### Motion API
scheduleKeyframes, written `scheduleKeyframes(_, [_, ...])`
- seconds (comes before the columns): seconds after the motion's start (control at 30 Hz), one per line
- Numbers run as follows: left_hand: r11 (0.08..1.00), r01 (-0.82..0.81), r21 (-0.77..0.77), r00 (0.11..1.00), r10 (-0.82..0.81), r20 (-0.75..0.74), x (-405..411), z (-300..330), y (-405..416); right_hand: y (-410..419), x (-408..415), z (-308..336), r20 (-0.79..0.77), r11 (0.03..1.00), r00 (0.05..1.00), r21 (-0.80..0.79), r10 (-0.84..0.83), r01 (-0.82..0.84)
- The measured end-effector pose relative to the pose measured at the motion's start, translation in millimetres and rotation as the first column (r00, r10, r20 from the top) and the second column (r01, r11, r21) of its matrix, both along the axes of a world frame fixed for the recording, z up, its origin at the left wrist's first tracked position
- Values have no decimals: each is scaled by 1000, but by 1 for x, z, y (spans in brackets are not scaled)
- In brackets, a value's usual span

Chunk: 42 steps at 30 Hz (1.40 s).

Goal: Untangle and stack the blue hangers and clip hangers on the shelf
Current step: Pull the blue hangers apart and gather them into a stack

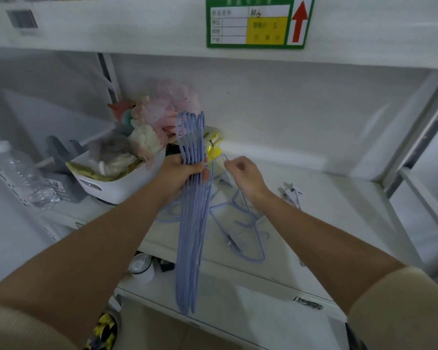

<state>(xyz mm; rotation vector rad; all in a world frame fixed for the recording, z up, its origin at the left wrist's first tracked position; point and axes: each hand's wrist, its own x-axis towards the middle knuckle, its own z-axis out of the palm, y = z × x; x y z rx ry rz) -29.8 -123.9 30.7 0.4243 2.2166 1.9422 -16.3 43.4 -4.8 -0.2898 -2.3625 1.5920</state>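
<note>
My left hand grips a bunch of several blue hangers held upright and edge-on, their hooks pointing up past my fingers and their lower ends hanging below the shelf's front edge. My right hand pinches the hook of another blue hanger whose body trails down onto the white shelf. Under it lie more tangled blue hangers and a clip hanger with metal clips. A further small clip piece rests to the right on the shelf.
A white basket full of soft toys and cloth stands at the left. A clear water bottle lies beyond it. Yellow packaging sits behind my hands. A green label hangs on the upper shelf edge.
</note>
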Motion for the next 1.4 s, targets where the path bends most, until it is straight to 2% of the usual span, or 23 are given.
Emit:
scheduleKeyframes(0.03, [1000, -2, -13, 1000, 2, -13, -1, 0, -2, 4, -1, -11, 100, 994, 995, 110, -16, 4])
scheduleKeyframes(0.13, [999, -21, -26, 999, 19, -45, -3, 0, -10, 4, -2, -43, 381, 915, 925, 372, 6, -159])
scheduleKeyframes(0.23, [998, -63, -19, 996, 62, -60, -8, -1, -20, -7, -4, -71, 452, 833, 891, 479, 37, -277])
scheduleKeyframes(0.4, [997, -68, -25, 994, 66, -83, -15, -9, -33, -25, -8, -98, 558, 724, 829, 560, 29, -403])
scheduleKeyframes(0.57, [998, -64, 22, 998, 64, -27, -22, -13, -37, -24, -3, -115, 550, 642, 835, 630, 30, -438])
scheduleKeyframes(0.73, [997, -81, -18, 993, 79, -90, -24, -8, -31, -13, -3, -98, 422, 600, 901, 747, -96, -286])
scheduleKeyframes(0.87, [997, -78, 25, 992, 80, -99, -25, 3, -22, -1, -1, -83, 370, 573, 923, 781, -105, -248])
scheduleKeyframes(0.97, [997, -54, 47, 990, 60, -130, -24, 9, -15, 8, 3, -76, 403, 609, 899, 761, -171, -224])
scheduleKeyframes(1.2, [998, -20, 63, 986, 30, -162, -17, 16, 2, 33, 20, -75, 476, 811, 862, 566, -176, -147])
scheduleKeyframes(1.4, [996, -16, 90, 986, 31, -161, -10, 26, 11, 56, 34, -71, 428, 843, 842, 536, -328, 56])
